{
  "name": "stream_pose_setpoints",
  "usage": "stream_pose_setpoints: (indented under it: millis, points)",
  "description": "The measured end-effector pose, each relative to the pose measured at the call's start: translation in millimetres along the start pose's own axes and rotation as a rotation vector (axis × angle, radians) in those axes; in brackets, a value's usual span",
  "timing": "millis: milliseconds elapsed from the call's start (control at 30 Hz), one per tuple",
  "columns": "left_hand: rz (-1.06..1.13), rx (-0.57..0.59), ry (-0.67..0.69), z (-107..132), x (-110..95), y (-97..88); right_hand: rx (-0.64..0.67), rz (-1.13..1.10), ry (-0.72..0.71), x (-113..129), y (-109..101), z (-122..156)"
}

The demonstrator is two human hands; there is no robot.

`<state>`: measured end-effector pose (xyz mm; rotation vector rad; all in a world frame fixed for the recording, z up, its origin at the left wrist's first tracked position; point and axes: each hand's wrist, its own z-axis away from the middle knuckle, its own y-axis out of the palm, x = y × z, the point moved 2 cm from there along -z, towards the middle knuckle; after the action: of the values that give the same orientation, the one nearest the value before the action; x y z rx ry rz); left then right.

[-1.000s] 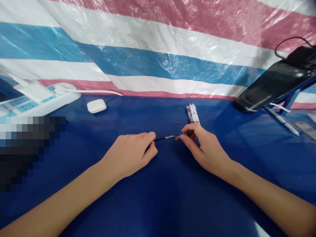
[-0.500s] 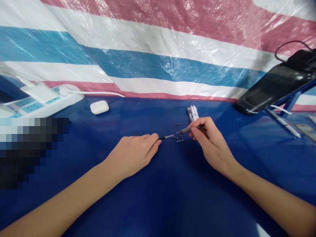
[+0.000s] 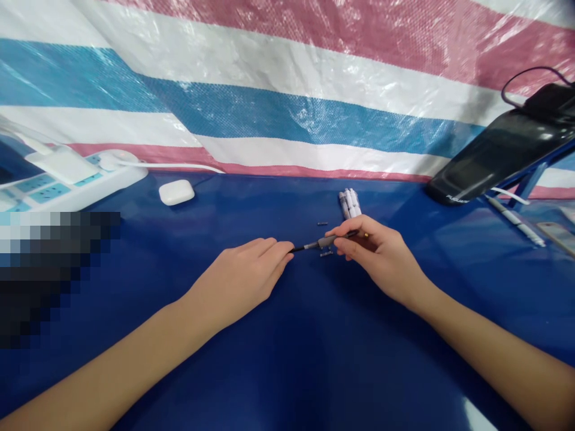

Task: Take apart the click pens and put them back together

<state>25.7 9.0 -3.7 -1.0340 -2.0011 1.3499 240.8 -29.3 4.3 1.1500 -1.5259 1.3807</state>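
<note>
My left hand (image 3: 245, 276) rests on the blue table cover (image 3: 287, 359), fingers pinched on the end of a thin black refill (image 3: 297, 248). My right hand (image 3: 372, 251) grips a dark pen barrel (image 3: 330, 240) whose grey tip points left and meets the refill. Small dark parts (image 3: 326, 254) lie on the cover just under the barrel, and another small piece (image 3: 322, 224) lies a little farther back. A bundle of white pens (image 3: 350, 203) lies just beyond my right hand.
A white power strip (image 3: 67, 179) with plugs sits at the far left, a white earbud case (image 3: 176, 192) beside it. A black device on a blue stand (image 3: 498, 152) rises at the right, a white pen (image 3: 516, 221) below it. A striped tarp (image 3: 287, 90) backs the table.
My right hand has brought the pen barrel left and down, so its tip now meets the refill held by my left hand. The left hand has stayed nearly still.
</note>
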Motion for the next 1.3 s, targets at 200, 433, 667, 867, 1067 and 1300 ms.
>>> stream_pose_setpoints:
  millis: [200,433,667,867,1067,1300]
  points:
    - [0.008,-0.016,0.126,2,-4,4.8,0.113,0.04,0.053,2,8,6]
    - [0.01,-0.024,0.248,4,-9,1.2,0.279,0.524,-0.16,8,14,17]
    - [0.027,0.038,0.173,3,-4,4.5,0.322,0.663,-0.168,4,18,17]
    - [0.017,0.037,0.157,4,-4,5.4,0.333,0.807,-0.244,4,17,13]
    - [0.008,0.053,0.146,3,-5,5.8,0.321,0.762,-0.163,5,17,15]
    - [0.008,0.071,0.155,3,-4,7.4,0.357,0.844,-0.249,3,17,14]
